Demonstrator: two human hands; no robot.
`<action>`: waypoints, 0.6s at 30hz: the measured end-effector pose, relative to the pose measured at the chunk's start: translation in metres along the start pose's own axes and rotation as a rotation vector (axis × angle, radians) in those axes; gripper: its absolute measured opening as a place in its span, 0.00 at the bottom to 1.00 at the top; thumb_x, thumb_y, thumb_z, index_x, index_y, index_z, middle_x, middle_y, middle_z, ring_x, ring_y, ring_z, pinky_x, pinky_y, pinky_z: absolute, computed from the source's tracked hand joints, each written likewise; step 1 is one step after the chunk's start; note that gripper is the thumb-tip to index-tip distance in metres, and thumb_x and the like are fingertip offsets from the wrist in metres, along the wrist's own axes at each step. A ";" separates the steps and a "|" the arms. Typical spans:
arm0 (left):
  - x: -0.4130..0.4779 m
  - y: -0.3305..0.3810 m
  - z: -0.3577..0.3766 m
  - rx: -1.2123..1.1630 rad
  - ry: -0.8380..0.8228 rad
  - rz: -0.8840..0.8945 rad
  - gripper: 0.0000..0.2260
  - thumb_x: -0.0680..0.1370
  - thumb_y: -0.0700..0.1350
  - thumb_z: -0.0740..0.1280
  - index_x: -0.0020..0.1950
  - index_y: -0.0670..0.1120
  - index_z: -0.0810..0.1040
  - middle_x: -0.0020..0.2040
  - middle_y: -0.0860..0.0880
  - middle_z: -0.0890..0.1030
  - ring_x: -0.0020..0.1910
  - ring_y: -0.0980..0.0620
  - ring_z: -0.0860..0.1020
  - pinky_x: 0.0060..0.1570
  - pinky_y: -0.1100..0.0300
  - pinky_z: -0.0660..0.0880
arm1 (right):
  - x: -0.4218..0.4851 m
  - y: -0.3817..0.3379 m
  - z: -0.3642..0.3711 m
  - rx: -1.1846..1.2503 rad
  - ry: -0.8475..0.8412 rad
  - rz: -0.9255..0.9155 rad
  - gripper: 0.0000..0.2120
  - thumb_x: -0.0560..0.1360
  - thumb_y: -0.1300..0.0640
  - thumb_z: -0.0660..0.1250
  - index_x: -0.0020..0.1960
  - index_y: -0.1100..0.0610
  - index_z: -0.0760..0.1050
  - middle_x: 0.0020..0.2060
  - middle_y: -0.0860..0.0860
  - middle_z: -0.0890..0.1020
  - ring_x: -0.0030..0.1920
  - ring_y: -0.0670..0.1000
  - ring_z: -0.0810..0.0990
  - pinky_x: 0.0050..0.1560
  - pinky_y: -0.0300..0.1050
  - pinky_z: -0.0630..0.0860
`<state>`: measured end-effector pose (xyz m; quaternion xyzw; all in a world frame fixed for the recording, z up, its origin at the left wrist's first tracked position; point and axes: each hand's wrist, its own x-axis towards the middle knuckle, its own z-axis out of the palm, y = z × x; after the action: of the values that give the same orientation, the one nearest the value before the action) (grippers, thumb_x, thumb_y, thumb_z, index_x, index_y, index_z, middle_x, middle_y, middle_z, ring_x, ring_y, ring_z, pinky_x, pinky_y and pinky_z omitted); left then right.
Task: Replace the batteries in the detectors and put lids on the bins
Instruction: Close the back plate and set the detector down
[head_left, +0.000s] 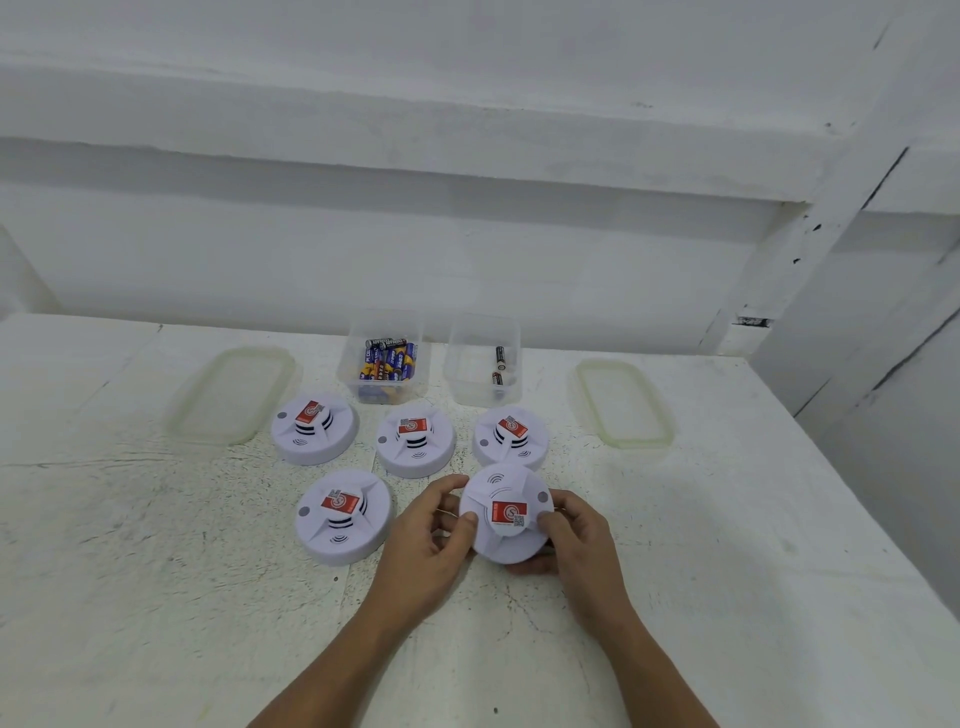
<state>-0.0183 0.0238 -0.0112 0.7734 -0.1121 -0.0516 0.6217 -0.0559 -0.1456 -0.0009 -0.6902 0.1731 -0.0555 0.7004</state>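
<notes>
— Colours on the held detector (506, 514)?
— White, with a red label, a black-and-white code square and thin dark arcs.
— And the front-left detector (343, 517)?
— Same white and red, plus dark slots.
— In the left bin (358, 325)?
— Clear plastic; batteries (387, 361) blue, yellow and black.
— In the right bin (457, 364)?
— Clear too; black cells (500, 358) with touches of red.
— On the left lid (231, 395) and right lid (623, 402)?
— Translucent, with pale yellow-green rims.
— And the table (156, 519)?
— White, speckled with dark flecks.

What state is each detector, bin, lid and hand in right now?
Held detector: gripped by left hand and right hand.
Four other detectors: resting on table.
Left bin: open, many batteries.
Right bin: open, two batteries.
Left lid: off, on table.
Right lid: off, on table.
</notes>
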 end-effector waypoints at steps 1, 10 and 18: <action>0.000 0.000 0.000 0.001 -0.001 0.001 0.15 0.74 0.50 0.65 0.61 0.55 0.75 0.49 0.53 0.82 0.46 0.53 0.80 0.47 0.53 0.80 | 0.000 0.000 0.000 -0.005 0.000 -0.003 0.10 0.78 0.65 0.60 0.53 0.59 0.80 0.46 0.54 0.84 0.46 0.54 0.84 0.37 0.55 0.82; -0.002 0.002 0.002 0.053 0.059 0.067 0.17 0.74 0.50 0.66 0.63 0.53 0.75 0.52 0.53 0.80 0.47 0.54 0.79 0.44 0.56 0.81 | -0.005 0.009 0.004 -0.176 0.091 -0.142 0.10 0.74 0.54 0.63 0.53 0.49 0.80 0.45 0.45 0.84 0.47 0.47 0.82 0.43 0.47 0.82; -0.004 0.004 0.002 0.113 0.088 0.135 0.10 0.74 0.50 0.68 0.54 0.54 0.75 0.44 0.56 0.80 0.45 0.53 0.79 0.42 0.59 0.78 | -0.012 0.010 0.010 -0.404 0.240 -0.307 0.14 0.75 0.56 0.63 0.59 0.45 0.74 0.45 0.42 0.79 0.47 0.41 0.76 0.43 0.30 0.72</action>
<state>-0.0235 0.0220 -0.0083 0.7995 -0.1392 0.0306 0.5835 -0.0652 -0.1321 -0.0089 -0.8225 0.1560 -0.2067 0.5063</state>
